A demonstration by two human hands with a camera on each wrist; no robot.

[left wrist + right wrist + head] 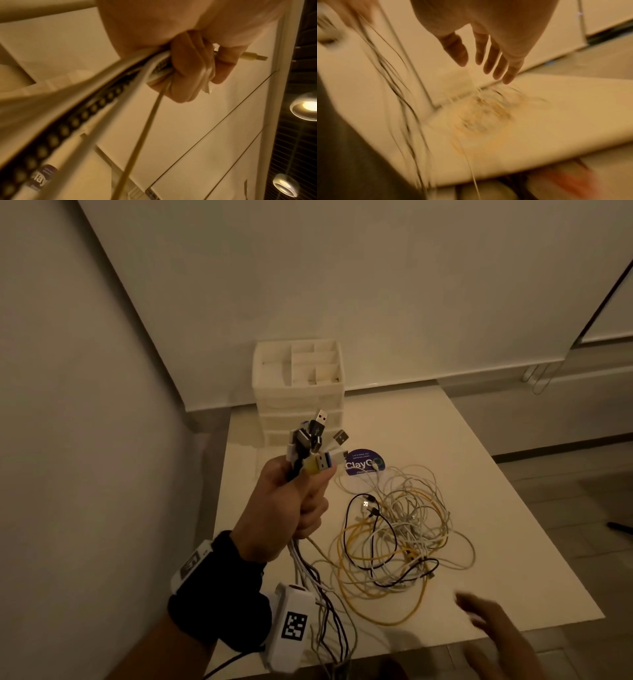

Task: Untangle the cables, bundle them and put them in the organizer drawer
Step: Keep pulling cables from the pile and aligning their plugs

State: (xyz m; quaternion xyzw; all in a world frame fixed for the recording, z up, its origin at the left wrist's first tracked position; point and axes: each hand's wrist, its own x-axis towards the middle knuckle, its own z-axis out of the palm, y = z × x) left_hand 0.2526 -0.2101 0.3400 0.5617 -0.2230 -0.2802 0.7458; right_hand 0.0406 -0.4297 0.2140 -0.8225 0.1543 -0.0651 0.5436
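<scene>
My left hand (291,505) is raised above the table's left side and grips a bunch of cable ends (317,445), their USB plugs sticking up out of the fist. In the left wrist view the fingers (187,70) curl round white, yellow and braided cords (96,106) that run down toward the table. A tangle of white, yellow and black cables (394,542) lies on the white table (496,491). My right hand (486,618) hovers blurred near the table's front right, fingers (488,59) straight and spread, holding nothing. The white organizer (297,381) with drawers stands at the back.
A round blue sticker (363,462) lies on the table between the organizer and the tangle. Walls close in on the left and behind. Several cords hang over the table's front edge (329,642). To the right of the table is open floor (582,501).
</scene>
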